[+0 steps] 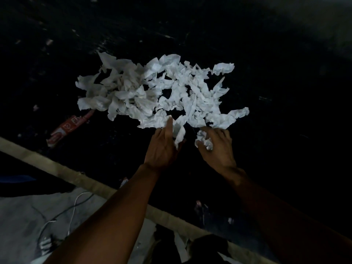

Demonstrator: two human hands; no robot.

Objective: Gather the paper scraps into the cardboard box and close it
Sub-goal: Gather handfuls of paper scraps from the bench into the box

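Observation:
A wide pile of white crumpled paper scraps (158, 92) lies on a dark surface, spread across the middle of the view. My left hand (163, 147) rests at the pile's near edge, index finger stretched out, holding a strip of paper (180, 133) against its palm side. Just right of it, my right hand (219, 147) is curled around a crumpled paper ball (204, 141). No cardboard box is in view.
A red and white wrapper (68, 128) lies left of the pile. A pale ledge (80, 178) runs diagonally below my arms, with white and dark cables (74, 208) on the grey floor beyond it. Small bits of litter dot the dark surface.

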